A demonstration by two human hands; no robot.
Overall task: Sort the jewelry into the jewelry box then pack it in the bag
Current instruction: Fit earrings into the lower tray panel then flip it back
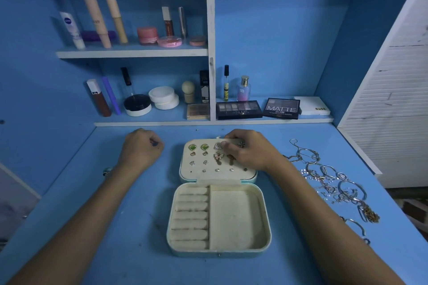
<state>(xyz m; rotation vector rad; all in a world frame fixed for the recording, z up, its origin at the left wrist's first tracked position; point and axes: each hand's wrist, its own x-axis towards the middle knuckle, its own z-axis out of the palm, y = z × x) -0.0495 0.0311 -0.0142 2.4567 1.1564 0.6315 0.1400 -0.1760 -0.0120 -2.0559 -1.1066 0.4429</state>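
The jewelry box (218, 196) lies open flat on the blue table (129, 227), its lid panel on the far side studded with earrings (205, 147) in rows, its near half showing ring rolls to the left and one bare compartment to the right. The right hand (249, 150) rests on the far right part of the lid, fingers curled at a small flower-shaped piece (241, 144); whether it truly pinches it cannot be told. The left hand (141, 149) sits on the table left of the box, apart from it, fingers curled in with nothing visibly held. A loose heap of chains and bangles (335, 183) lies right of the box
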